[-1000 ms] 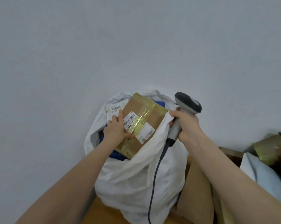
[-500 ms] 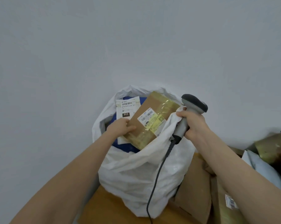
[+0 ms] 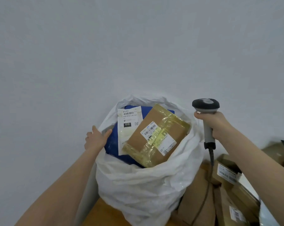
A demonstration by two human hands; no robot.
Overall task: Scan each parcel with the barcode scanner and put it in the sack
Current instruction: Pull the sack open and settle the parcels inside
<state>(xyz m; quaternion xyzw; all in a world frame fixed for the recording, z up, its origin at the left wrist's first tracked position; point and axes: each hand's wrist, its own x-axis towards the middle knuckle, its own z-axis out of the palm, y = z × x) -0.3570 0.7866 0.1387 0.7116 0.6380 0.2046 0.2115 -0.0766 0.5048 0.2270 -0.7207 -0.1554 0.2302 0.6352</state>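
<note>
A white sack (image 3: 143,185) stands open against the wall. On top inside it lies a brown cardboard parcel (image 3: 156,136) wrapped in yellowish tape, with a barcode label facing up. Under it is a blue mailer (image 3: 112,144) with a white label. My left hand (image 3: 96,138) is off the parcel, fingers straight, at the sack's left rim, its thumb touching the rim. My right hand (image 3: 214,123) grips the handle of the grey barcode scanner (image 3: 206,108), held upright to the right of the sack, its cable hanging down.
Several cardboard parcels (image 3: 226,175) with labels are piled at the lower right, one brown box (image 3: 195,201) leaning against the sack. A grey wall (image 3: 138,46) fills the background. A wooden surface (image 3: 103,214) shows under the sack.
My left hand let go of the brown parcel, which now lies in the sack, and moved to the left rim. My right hand let go of the sack's edge and drew the scanner away to the right.
</note>
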